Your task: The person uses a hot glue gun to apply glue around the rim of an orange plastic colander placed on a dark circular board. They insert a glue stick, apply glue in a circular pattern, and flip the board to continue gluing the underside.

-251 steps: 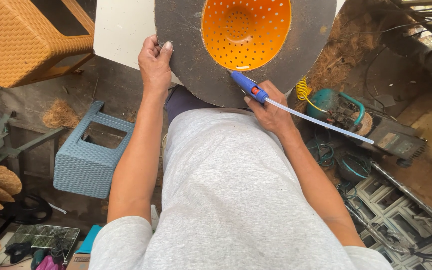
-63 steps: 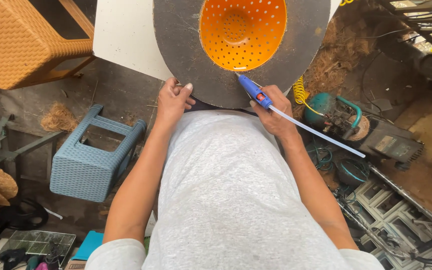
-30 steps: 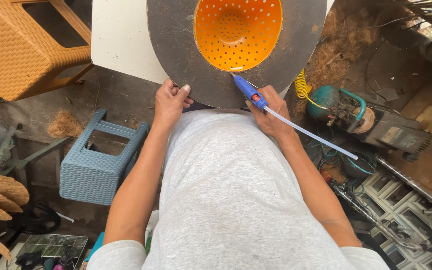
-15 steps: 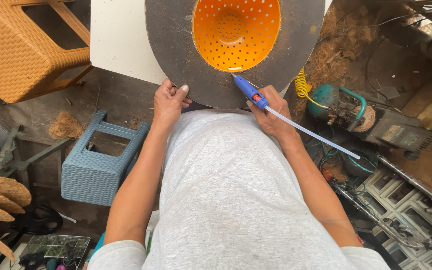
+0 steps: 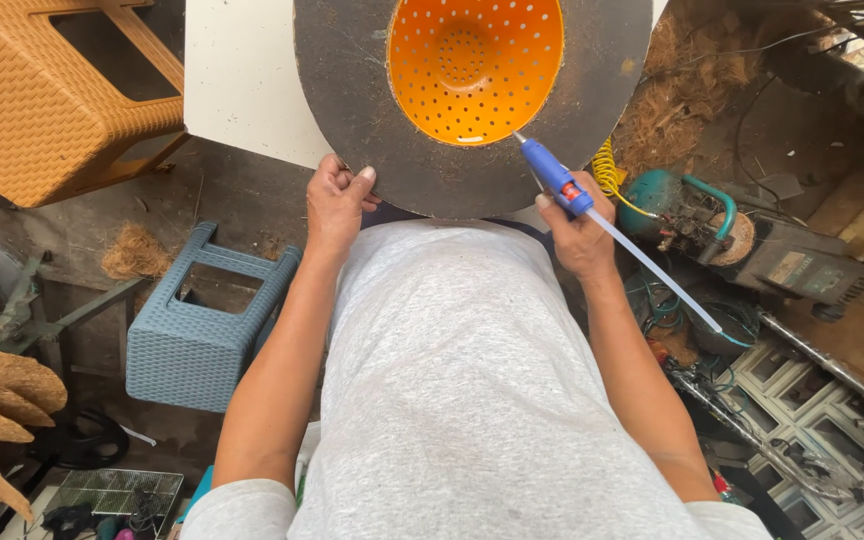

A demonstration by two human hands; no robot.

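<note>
A dark round board (image 5: 352, 110) with an orange perforated bowl (image 5: 475, 62) set in its middle lies in front of me. My left hand (image 5: 336, 198) grips the board's near edge at the lower left. My right hand (image 5: 574, 228) holds a blue glue gun (image 5: 555, 179) with a clear glue stick (image 5: 662, 276) trailing out behind it. The gun's nozzle touches the seam where the bowl's rim meets the board, at the lower right.
The board rests on a white table top (image 5: 242, 80). A blue woven stool (image 5: 202, 330) stands at the left, an orange woven stool (image 5: 42, 90) at the upper left. A teal machine with a yellow coiled hose (image 5: 692, 210) and cables lie at the right.
My left hand slid down along the board's edge, from its left side to the near edge. The glue gun's nozzle stays at the bowl's lower right rim.
</note>
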